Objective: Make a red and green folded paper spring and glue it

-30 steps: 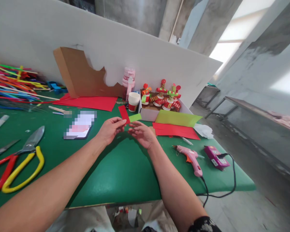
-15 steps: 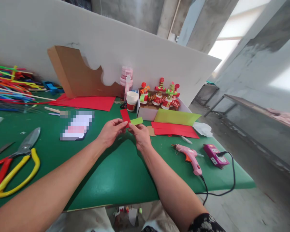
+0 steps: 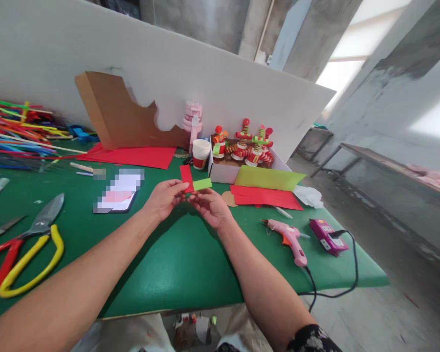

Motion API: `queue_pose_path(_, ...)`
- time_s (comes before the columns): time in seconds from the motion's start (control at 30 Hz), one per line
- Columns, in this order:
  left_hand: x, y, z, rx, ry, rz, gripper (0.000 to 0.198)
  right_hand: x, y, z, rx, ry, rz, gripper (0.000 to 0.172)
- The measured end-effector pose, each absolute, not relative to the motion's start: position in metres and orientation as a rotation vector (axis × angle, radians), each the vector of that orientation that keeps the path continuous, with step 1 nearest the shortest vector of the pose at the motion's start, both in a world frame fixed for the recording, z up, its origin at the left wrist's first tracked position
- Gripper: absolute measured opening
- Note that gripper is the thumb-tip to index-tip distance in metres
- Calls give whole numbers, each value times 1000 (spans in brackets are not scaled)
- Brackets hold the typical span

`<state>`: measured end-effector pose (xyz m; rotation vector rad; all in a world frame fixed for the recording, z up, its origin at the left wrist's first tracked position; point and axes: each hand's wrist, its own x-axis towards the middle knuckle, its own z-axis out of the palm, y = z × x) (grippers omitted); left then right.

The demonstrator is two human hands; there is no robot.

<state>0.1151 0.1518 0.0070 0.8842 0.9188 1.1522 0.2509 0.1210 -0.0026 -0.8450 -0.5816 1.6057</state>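
My left hand (image 3: 166, 199) pinches the lower end of a red paper strip (image 3: 185, 173) between thumb and fingers. A light green paper strip (image 3: 202, 184) lies against it at a right angle, pointing right, so the two form an L. Just below the green strip, my right hand (image 3: 211, 205) is half curled with its fingers loosely apart. Its fingertips are at the corner where the strips meet, and I cannot tell whether they touch the paper. Both hands are above the green tabletop (image 3: 161, 274).
To the right lie a pink glue gun (image 3: 288, 238) and a purple box (image 3: 327, 237) with a black cord. Behind are paper cups (image 3: 201, 152), a box of spring figures (image 3: 223, 173) and red sheets (image 3: 267, 196). Shears (image 3: 44, 222) and a phone (image 3: 119, 191) are left.
The right thumb and fingers have loosened from their pinch on the strips and slipped below them. The strips have shifted slightly left and turned with my left hand.
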Motion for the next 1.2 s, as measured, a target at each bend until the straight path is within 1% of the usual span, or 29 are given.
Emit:
queue_pose_path(0.07, 116, 152, 5, 890, 943, 1167, 36, 251, 121, -4, -871, -599, 1573, 20)
queue_pose_path(0.23, 120, 149, 2, 964, 889, 1124, 39, 250, 122, -7, -992, -614, 1421, 15)
queue_pose_path(0.43, 124, 145, 2, 955, 901, 1115, 41, 246, 121, -7, -988, -656, 1344, 12)
queue_pose_path(0.57, 120, 148, 4, 912, 917, 1139, 38, 248, 121, -5, -937, -686, 1432, 10)
queue_pose_path(0.73, 117, 149, 7, 895, 895, 1107, 35, 252, 123, -6, -923, -526, 1553, 14)
queue_pose_path(1.1, 124, 145, 5, 962, 984, 1121, 38, 244, 121, -9, -923, -555, 1521, 11)
queue_pose_path(1.2, 125, 144, 6, 980, 992, 1119, 38, 244, 122, -11, -922, -558, 1510, 13)
